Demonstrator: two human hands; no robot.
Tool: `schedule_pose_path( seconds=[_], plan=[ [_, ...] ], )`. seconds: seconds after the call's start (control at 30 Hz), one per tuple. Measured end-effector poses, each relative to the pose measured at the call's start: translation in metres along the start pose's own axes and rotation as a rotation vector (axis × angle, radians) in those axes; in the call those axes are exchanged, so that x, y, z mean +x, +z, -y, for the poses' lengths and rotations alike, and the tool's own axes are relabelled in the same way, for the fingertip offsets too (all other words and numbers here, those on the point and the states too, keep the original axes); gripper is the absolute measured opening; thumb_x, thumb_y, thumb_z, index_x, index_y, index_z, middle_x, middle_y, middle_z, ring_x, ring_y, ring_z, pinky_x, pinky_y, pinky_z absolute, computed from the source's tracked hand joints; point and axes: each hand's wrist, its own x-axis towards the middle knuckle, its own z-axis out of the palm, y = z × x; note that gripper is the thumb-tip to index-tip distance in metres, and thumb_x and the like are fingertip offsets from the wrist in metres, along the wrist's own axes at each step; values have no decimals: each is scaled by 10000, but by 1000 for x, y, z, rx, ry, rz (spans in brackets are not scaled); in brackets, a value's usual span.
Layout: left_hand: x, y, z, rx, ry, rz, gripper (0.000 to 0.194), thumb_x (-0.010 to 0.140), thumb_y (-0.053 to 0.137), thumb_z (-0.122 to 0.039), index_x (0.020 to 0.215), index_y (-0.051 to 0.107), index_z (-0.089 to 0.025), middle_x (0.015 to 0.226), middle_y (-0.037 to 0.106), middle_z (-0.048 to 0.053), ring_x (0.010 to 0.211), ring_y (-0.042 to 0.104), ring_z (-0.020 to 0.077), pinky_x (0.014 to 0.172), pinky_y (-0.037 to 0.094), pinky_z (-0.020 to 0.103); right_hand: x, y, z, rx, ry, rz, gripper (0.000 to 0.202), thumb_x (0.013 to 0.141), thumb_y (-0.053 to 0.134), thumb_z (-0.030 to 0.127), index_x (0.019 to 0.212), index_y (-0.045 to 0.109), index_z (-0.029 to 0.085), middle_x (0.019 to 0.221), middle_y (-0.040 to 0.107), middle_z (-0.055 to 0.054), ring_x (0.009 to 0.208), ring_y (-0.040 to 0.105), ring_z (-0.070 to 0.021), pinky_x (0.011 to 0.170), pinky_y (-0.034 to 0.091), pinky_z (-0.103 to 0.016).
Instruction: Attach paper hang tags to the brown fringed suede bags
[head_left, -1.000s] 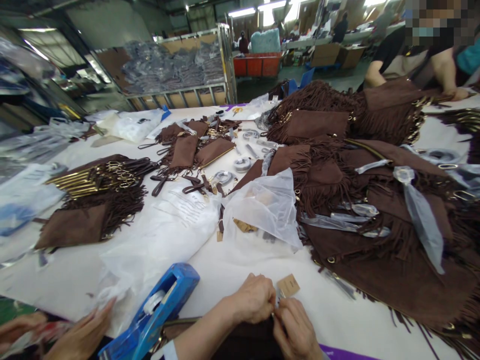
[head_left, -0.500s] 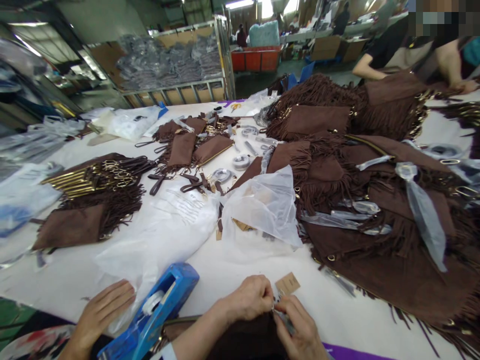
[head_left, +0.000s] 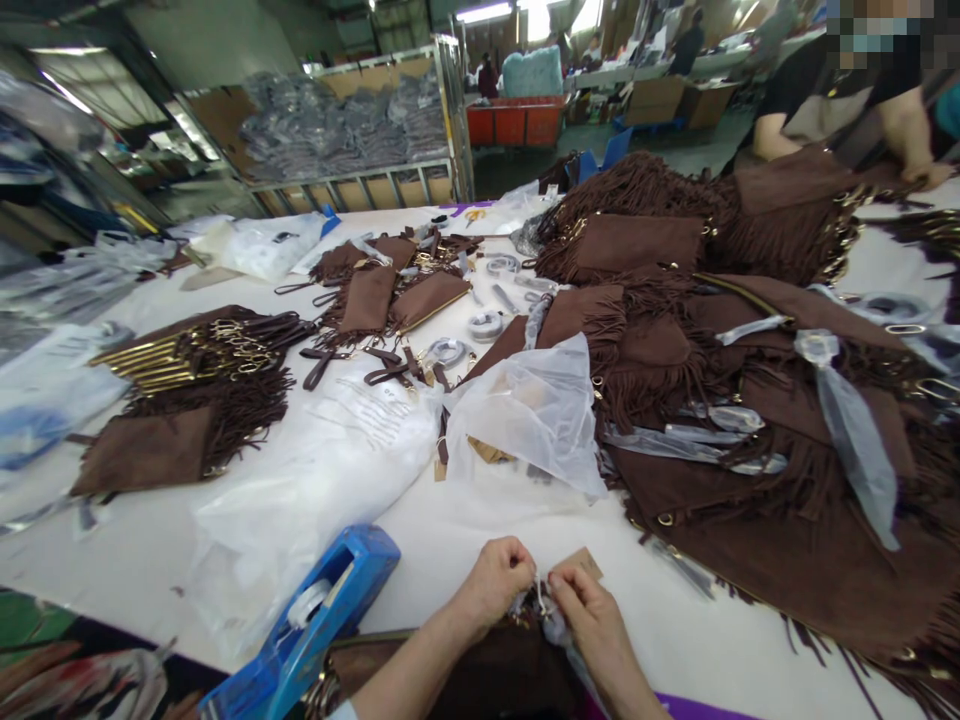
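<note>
Near the bottom centre, my left hand [head_left: 496,580] is closed in a pinch on a thin whitish string. My right hand [head_left: 589,615] faces it with thumb and forefinger together at the string's other side. Small gold hardware and clear plastic wrap hang between and below the hands. Behind the right fingers lies a tan card tag [head_left: 583,562], partly hidden. Under both wrists rests a dark brown bag [head_left: 480,675] with a zip edge. A blue tape dispenser [head_left: 337,590] stands left of my left forearm.
Brown fringed bags [head_left: 795,500] cover the right side; more bags [head_left: 146,450] lie left. A translucent plastic bag [head_left: 525,410] and white plastic sheet [head_left: 300,490] are ahead. A person [head_left: 832,95] handles bags at the upper right. Part of another person shows at the lower left.
My hands have moved slightly up and apart, showing the string between them. The other person's hand left of the tape dispenser has drawn back toward the lower left corner.
</note>
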Motion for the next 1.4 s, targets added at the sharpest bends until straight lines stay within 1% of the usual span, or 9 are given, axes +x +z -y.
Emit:
schedule_pose_path(
  seconds=[0.07, 0.13, 0.23, 0.33, 0.5, 0.6, 0.73, 0.93, 1.4],
  plan=[
    [-1, 2, 1, -29, -13, -28, 47, 643, 477, -162, 599, 493, -155, 505, 455, -49, 500, 381, 82, 515, 299, 216, 1, 0, 2, 16, 18, 14, 346, 716, 507, 537, 595, 481, 213, 547, 431, 40, 538, 405, -132, 532, 368, -258],
    [-1, 3, 1, -66, -18, -58, 53, 647, 477, -193, 613, 498, -158, 516, 465, -46, 507, 407, 86, 525, 316, 216, 1, 0, 5, 42, 48, 51, 357, 710, 501, 548, 607, 513, 206, 518, 401, 51, 504, 364, -120, 508, 338, -254],
    [2, 6, 0, -122, -21, -95, 74, 639, 469, -233, 631, 491, -163, 561, 484, -34, 523, 442, 93, 536, 345, 220, 4, 1, 9, 88, 81, 92, 354, 640, 594, 533, 596, 565, 182, 510, 411, 50, 507, 354, -107, 512, 305, -246],
    [5, 6, 1, -156, -29, -111, 100, 628, 443, -260, 646, 481, -169, 574, 479, -30, 511, 446, 95, 531, 353, 226, 7, 3, 8, 137, 119, 69, 356, 575, 666, 502, 535, 540, 172, 490, 391, 56, 498, 330, -92, 495, 261, -238],
    [4, 6, 3, -128, -24, -18, 107, 567, 465, -262, 574, 510, -165, 535, 477, -32, 531, 433, 102, 533, 334, 230, 9, 3, 4, 252, 192, 19, 369, 683, 585, 534, 591, 523, 182, 466, 344, 74, 448, 258, -73, 448, 184, -231],
    [2, 8, 3, -90, -40, 55, 69, 508, 510, -223, 510, 526, -156, 464, 454, -47, 498, 371, 91, 508, 276, 232, 11, 3, 3, 299, 202, 14, 366, 662, 621, 524, 601, 538, 173, 469, 351, 74, 453, 260, -66, 450, 178, -226],
    [2, 9, 2, -87, -57, 63, 95, 510, 514, -257, 503, 514, -163, 444, 413, -62, 478, 319, 83, 492, 237, 237, 12, 4, 2, 327, 215, 5, 361, 640, 654, 510, 625, 566, 160, 470, 366, 74, 448, 268, -57, 448, 176, -223],
    [3, 9, 3, -128, -57, 73, 149, 524, 509, -308, 487, 507, -164, 453, 420, -50, 495, 344, 90, 506, 251, 237, 13, 4, 2, 338, 213, -8, 359, 628, 672, 501, 626, 578, 154, 473, 376, 72, 450, 287, -54, 452, 190, -222],
    [5, 10, 8, -201, -83, 59, 170, 507, 520, -330, 484, 501, -162, 455, 430, -44, 482, 340, 84, 511, 258, 242, 14, 2, 0, 295, 198, -5, 342, 631, 658, 493, 595, 582, 161, 460, 376, 69, 447, 286, -66, 452, 187, -231]
  ],
)
